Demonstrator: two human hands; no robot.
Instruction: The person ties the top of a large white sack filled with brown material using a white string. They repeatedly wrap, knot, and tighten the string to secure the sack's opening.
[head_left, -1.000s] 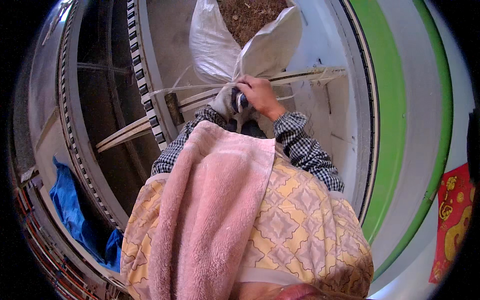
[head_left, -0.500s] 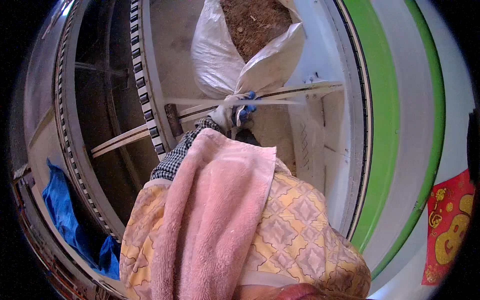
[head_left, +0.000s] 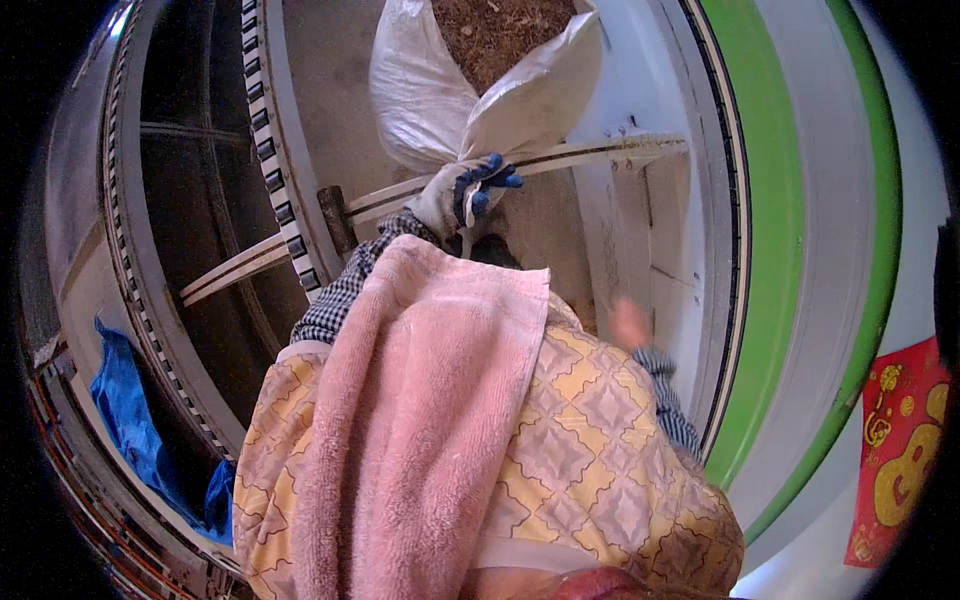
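I count one white woven sack, top centre; gloved left hand clenched on its neck; bare right hand blurred, grip unclear

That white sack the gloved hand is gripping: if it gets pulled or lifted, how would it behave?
The sack looks floppy: its cloth folds and bunches where the left hand grips it. It is probably heavy, being bulged full of brown loose fill. Its mouth is open, so tipping it would likely spill some.

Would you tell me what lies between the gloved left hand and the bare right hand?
In the head view, only bare pale floor lies between the gloved left hand, gripping the white sack, and the blurred right hand.
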